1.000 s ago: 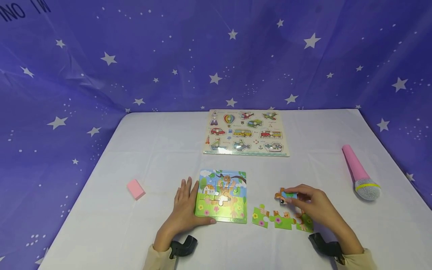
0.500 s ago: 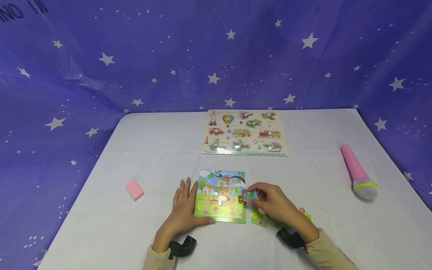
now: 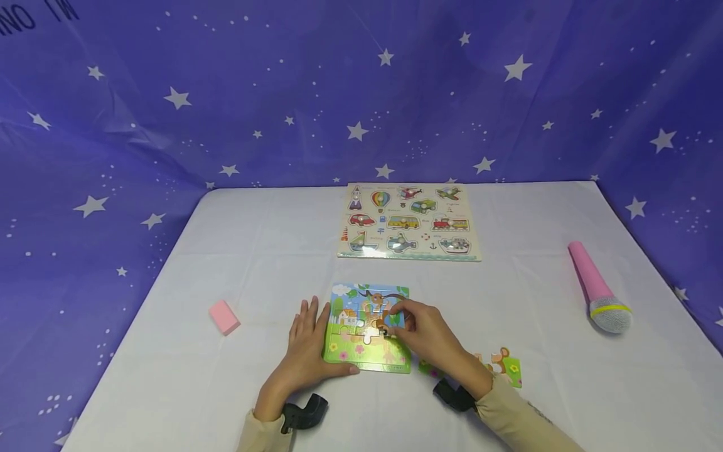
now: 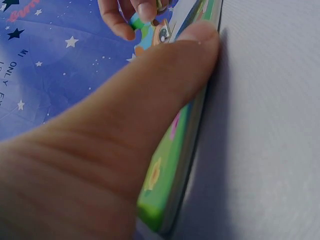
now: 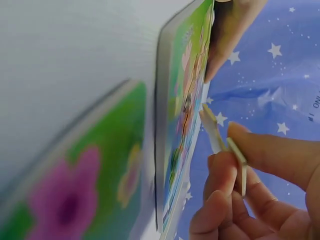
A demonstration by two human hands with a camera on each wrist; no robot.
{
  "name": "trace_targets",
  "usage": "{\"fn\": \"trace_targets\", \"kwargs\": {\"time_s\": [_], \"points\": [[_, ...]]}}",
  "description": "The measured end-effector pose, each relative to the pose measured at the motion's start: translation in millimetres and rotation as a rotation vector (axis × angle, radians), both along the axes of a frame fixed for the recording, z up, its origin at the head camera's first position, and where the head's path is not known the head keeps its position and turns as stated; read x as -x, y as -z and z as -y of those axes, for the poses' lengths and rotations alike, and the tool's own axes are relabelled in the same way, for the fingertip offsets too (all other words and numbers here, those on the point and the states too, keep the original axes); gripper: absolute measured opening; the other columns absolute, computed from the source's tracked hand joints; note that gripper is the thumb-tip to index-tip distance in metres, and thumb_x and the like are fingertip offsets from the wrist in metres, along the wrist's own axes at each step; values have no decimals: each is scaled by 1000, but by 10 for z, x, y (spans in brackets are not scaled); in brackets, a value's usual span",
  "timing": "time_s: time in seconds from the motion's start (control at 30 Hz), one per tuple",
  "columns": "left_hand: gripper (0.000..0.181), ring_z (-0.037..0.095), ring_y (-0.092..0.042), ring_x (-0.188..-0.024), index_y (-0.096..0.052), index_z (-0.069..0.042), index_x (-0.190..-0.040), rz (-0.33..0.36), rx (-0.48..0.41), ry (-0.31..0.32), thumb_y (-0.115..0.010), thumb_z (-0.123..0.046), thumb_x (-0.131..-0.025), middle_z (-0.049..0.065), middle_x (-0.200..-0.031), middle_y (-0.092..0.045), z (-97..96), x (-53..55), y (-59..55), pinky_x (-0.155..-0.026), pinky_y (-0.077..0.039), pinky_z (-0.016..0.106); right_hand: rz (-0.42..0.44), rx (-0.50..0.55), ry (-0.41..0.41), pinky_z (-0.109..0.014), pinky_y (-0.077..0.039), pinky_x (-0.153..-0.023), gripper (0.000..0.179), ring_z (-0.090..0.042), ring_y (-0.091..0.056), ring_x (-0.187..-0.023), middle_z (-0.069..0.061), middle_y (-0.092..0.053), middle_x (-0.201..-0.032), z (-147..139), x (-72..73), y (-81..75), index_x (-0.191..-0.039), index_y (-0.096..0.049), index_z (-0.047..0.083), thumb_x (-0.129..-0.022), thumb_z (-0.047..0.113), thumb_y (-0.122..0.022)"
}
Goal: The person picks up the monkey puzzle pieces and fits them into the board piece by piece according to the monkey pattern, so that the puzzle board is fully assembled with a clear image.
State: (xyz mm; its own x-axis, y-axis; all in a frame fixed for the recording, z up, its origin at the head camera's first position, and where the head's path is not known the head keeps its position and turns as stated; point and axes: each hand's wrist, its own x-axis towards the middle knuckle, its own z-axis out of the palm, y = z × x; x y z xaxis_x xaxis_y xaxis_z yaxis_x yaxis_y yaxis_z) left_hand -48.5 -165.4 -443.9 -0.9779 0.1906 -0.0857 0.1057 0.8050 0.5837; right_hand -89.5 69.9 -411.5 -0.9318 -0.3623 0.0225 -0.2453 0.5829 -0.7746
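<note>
A jigsaw board [image 3: 343, 356] with a squirrel, a house and flowers on it lies flat near the table's middle. My left hand [image 3: 305, 355] rests at its left side, fingers straight and thumb along the near edge; the left wrist view shows that thumb [image 4: 165, 65] on the edge. Between right thumb and fingers, my right hand [image 3: 432, 333] pinches a jigsaw piece [image 5: 214, 131] with a painted eye, close over the board's right half. Loose jigsaw pieces [image 3: 513, 371] lie right of the board, partly hidden under the right forearm.
Behind the board lies a vehicle peg puzzle [image 3: 409, 251]. A pink block [image 3: 224, 317] is at the left, and a pink toy microphone [image 3: 597, 285] at the right. A starry purple cloth [image 3: 282, 81] hangs behind the white table [image 3: 254, 251].
My right hand has carried the jigsaw piece left, from above the loose pieces to over the board's right half. My left hand has stayed at the board.
</note>
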Motion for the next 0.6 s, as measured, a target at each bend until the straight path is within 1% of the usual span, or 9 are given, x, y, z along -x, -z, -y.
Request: {"fn": "trace_targets", "kwargs": {"time_s": [0.13,0.3,0.47,0.6], "points": [[121,40,7,-139,-18,-1,-144,5,-2,3,-77,-58,-55,23,-151,-1,1,-3,-4,-110,-2,56,4,-16,8,-17,-33,-44,27,-3,-37,-48,5,-46,-57,34,16,12,-98,-62,6,-74,11,-73],[121,40,7,-139,-18,-1,-144,1,-7,0,-77,-58,-54,23,-151,-1,2,-7,-4,-109,-2,57,20,-44,25,-17,-33,-45,34,-4,-38,-49,3,-47,-59,54,31,30,-103,-58,4,-73,11,-73],[121,39,7,-139,-18,-1,-144,1,-6,1,-77,-57,-55,22,-151,-1,1,-4,-3,-109,-2,56,62,-61,43,-17,-32,-45,34,-7,-39,-50,1,-48,-59,84,51,36,-101,-60,2,-72,10,-75],[121,39,7,-139,-18,-1,-144,2,-6,3,-77,-58,-55,22,-151,-1,-2,1,-4,-109,-3,57,60,-92,49,-18,-33,-47,30,-9,-41,-55,-4,-51,-69,114,61,38,-96,-61,2,-71,12,-75]]}}
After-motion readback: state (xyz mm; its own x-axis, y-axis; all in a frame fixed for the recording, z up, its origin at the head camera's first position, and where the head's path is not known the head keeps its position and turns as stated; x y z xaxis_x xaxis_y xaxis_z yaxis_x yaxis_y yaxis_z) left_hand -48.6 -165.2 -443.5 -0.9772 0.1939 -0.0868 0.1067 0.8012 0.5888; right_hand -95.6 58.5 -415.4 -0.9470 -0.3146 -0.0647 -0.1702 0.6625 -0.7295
